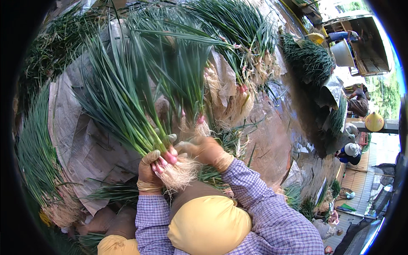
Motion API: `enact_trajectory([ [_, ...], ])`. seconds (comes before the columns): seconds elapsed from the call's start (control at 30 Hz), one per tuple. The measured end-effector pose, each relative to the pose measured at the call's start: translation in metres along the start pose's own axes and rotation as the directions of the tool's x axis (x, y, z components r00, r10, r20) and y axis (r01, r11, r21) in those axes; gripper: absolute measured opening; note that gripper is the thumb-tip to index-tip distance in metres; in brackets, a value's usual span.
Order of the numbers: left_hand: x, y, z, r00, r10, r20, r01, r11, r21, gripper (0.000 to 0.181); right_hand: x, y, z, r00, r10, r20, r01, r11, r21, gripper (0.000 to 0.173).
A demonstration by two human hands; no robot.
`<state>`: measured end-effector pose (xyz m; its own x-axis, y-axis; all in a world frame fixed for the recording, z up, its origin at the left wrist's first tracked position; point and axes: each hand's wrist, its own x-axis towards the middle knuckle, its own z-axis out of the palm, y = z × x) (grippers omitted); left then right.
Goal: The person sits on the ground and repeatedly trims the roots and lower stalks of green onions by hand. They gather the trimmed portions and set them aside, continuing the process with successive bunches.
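In a pale glove, my left hand grips a bunch of spring onions low on the stems, just above pink bulbs. Pale, stringy roots hang from the bulbs over my leg. My right hand, gloved and blurred by motion, is just right of the bulbs and roots. Whether its fingers hold anything cannot be made out. Beyond my hands, more spring onions lie with their roots towards me, and a thicker rooted clump sits to their right.
A crumpled sheet spreads on the left, with a large onion pile along its edge. Loose leaves heap at the upper left. To the right are another pile, a white bucket and several people, one in a white hat.
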<state>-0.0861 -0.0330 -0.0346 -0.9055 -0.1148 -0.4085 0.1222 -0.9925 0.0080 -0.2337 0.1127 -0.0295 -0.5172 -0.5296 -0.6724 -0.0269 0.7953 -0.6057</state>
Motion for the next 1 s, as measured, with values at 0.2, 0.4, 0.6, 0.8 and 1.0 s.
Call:
enact_trajectory([
  [0.2,0.008,-0.010,0.007,0.997,-0.055,0.049,0.054,0.998,0.018,0.058,0.029,0.013,-0.028,0.892,-0.041,-0.450,0.076,0.995,0.060,0.030],
  [0.4,0.018,0.000,-0.004,0.977,-0.085,-0.194,0.175,0.838,0.516,0.035,-0.015,-0.011,0.010,0.929,-0.370,0.034,0.337,0.800,-0.496,0.026],
  [0.6,0.016,-0.007,-0.003,0.964,-0.046,-0.264,0.182,0.835,0.520,0.022,-0.004,-0.016,-0.009,0.935,-0.241,-0.259,0.301,0.927,0.223,0.030],
  [0.8,0.012,-0.009,0.000,0.957,-0.065,-0.283,0.187,0.882,0.431,0.019,0.023,-0.020,-0.035,0.846,-0.159,-0.508,0.373,0.858,0.353,0.021],
  [1.0,0.010,-0.011,0.004,0.977,-0.162,-0.135,0.190,0.955,0.229,0.050,0.094,0.004,-0.065,0.921,-0.094,-0.378,0.130,0.989,0.071,0.040],
])
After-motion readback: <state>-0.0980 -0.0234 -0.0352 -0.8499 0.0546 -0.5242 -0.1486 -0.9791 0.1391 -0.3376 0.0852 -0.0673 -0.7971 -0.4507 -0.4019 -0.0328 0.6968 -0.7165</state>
